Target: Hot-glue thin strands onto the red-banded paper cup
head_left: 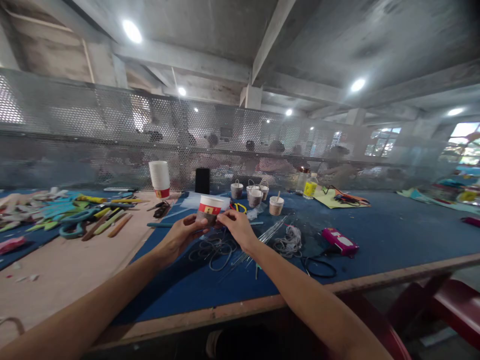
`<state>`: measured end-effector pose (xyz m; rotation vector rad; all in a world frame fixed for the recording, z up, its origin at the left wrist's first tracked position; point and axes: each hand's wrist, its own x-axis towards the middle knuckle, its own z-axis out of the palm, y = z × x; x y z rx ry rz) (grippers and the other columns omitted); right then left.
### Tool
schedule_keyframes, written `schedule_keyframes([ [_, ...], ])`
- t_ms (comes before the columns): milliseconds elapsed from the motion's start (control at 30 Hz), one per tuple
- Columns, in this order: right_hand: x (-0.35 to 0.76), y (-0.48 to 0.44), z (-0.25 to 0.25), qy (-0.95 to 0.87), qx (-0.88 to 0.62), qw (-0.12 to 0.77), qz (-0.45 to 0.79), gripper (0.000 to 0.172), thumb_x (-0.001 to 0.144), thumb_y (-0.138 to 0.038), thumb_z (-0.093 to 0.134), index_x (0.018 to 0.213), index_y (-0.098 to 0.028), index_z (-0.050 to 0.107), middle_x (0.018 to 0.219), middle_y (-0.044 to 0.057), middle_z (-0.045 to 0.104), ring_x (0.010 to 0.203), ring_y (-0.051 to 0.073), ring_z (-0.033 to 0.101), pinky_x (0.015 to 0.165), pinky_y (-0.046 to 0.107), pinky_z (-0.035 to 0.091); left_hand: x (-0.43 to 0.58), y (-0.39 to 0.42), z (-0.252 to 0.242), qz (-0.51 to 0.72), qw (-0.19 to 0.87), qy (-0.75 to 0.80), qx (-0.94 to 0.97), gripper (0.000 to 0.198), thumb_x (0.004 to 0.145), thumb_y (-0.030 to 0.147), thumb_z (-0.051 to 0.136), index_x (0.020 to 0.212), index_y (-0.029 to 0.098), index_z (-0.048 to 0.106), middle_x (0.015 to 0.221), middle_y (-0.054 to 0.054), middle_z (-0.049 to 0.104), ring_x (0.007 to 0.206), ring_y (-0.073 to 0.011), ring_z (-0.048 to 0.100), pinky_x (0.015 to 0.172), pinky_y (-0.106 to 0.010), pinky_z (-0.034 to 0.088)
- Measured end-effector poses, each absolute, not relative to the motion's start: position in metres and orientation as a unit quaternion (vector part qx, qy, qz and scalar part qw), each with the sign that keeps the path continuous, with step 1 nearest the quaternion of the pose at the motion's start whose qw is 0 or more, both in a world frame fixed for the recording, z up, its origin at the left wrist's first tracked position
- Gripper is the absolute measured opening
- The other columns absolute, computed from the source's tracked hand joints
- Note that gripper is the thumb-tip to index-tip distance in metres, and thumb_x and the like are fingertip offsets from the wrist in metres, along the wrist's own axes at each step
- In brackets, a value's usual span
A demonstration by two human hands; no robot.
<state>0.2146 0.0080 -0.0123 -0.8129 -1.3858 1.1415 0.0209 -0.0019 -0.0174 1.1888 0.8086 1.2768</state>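
My left hand holds a white paper cup from its lower left side, above the blue table. The cup has a red band with a small gold mark, and a grey layer that looks like wound cord covers its lower part. At the cup's right side, the fingers of my right hand are pinched together close to the grey layer. What they grip is too small to tell. Loose loops of thin grey cord lie on the table below my hands. Yellow-handled scissors lie behind the cup, partly hidden.
Several grey-covered cups stand beyond my hands. A stack of paper cups and a phone stand near the perforated metal partition. Thin metal rods, a cord bundle and a magenta device lie rightward; blue-handled scissors lie left.
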Motion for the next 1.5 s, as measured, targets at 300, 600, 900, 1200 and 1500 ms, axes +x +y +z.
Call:
schedule_keyframes([
  [300, 0.215, 0.012, -0.018, -0.604, -0.362, 0.558, 0.439, 0.020, 0.081, -0.039, 0.073, 0.072, -0.022, 0.071, 0.075, 0.001, 0.075, 0.078, 0.021, 0.072, 0.081, 0.033, 0.055, 0.018, 0.003, -0.021, 0.535, 0.589, 0.336, 0.505, 0.038, 0.075, 0.034, 0.093, 0.107, 0.016, 0.083, 0.121, -0.016, 0.082, 0.114, -0.0319, 0.075, 0.103, -0.041, 0.057],
  [600, 0.215, 0.012, -0.018, -0.607, -0.377, 0.557, 0.423, 0.022, 0.080, -0.041, 0.072, 0.070, -0.022, 0.068, 0.074, 0.001, 0.072, 0.079, 0.022, 0.071, 0.078, 0.032, 0.054, 0.018, 0.003, -0.023, 0.530, 0.599, 0.325, 0.504, 0.040, 0.074, 0.033, 0.094, 0.107, 0.015, 0.082, 0.119, -0.016, 0.082, 0.115, -0.0335, 0.075, 0.104, -0.042, 0.057],
  [900, 0.215, 0.018, -0.021, -0.602, -0.357, 0.557, 0.448, 0.026, 0.082, -0.045, 0.071, 0.074, -0.020, 0.070, 0.077, 0.002, 0.073, 0.085, 0.023, 0.071, 0.083, 0.033, 0.053, 0.019, 0.001, -0.020, 0.525, 0.631, 0.304, 0.484, 0.040, 0.084, 0.026, 0.087, 0.119, 0.010, 0.079, 0.121, -0.018, 0.082, 0.109, -0.0281, 0.077, 0.097, -0.033, 0.060],
  [1200, 0.219, 0.011, -0.015, -0.642, -0.367, 0.550, 0.388, 0.025, 0.091, -0.040, 0.065, 0.082, -0.020, 0.075, 0.086, 0.003, 0.076, 0.093, 0.022, 0.070, 0.091, 0.032, 0.051, 0.019, -0.005, -0.012, 0.497, 0.666, 0.278, 0.482, 0.039, 0.091, 0.030, 0.079, 0.125, 0.013, 0.077, 0.129, -0.019, 0.079, 0.118, -0.0302, 0.075, 0.094, -0.034, 0.060],
  [1500, 0.218, 0.015, -0.019, -0.676, -0.365, 0.527, 0.364, 0.020, 0.095, -0.035, 0.065, 0.086, -0.021, 0.076, 0.090, 0.003, 0.079, 0.088, 0.021, 0.073, 0.089, 0.031, 0.055, 0.020, -0.006, -0.013, 0.493, 0.647, 0.290, 0.504, 0.037, 0.087, 0.037, 0.082, 0.117, 0.015, 0.081, 0.126, -0.017, 0.081, 0.117, -0.0323, 0.075, 0.094, -0.036, 0.059],
])
